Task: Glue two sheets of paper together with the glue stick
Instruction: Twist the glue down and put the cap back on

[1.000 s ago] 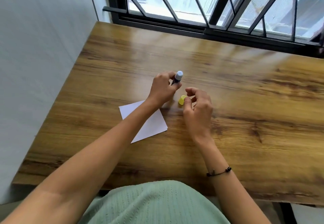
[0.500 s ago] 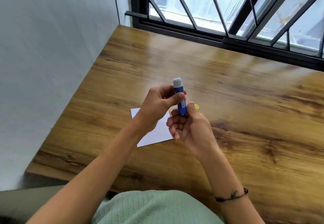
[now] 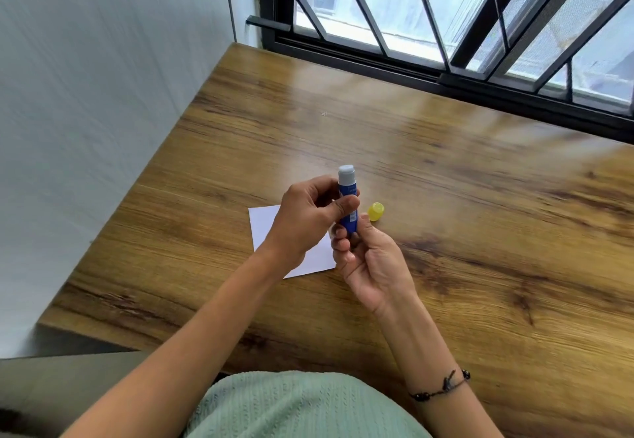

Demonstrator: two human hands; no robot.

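The blue glue stick (image 3: 347, 194) stands upright above the table, uncapped, its pale glue tip showing on top. My left hand (image 3: 305, 221) grips its barrel with thumb and fingers. My right hand (image 3: 368, 259) pinches its lower end from below. The yellow cap (image 3: 376, 211) lies on the wooden table (image 3: 480, 232) just right of the stick. White paper (image 3: 266, 228) lies flat under my left hand, mostly hidden; I cannot tell whether it is one sheet or two.
A grey wall runs along the table's left edge. A black-framed barred window (image 3: 446, 26) closes off the far edge. My green-clad lap (image 3: 302, 406) sits at the near edge.
One second ago my right hand rested by the cap on the table. It has since left the cap and taken the stick's lower end. Both hands lifted the stick off the table.
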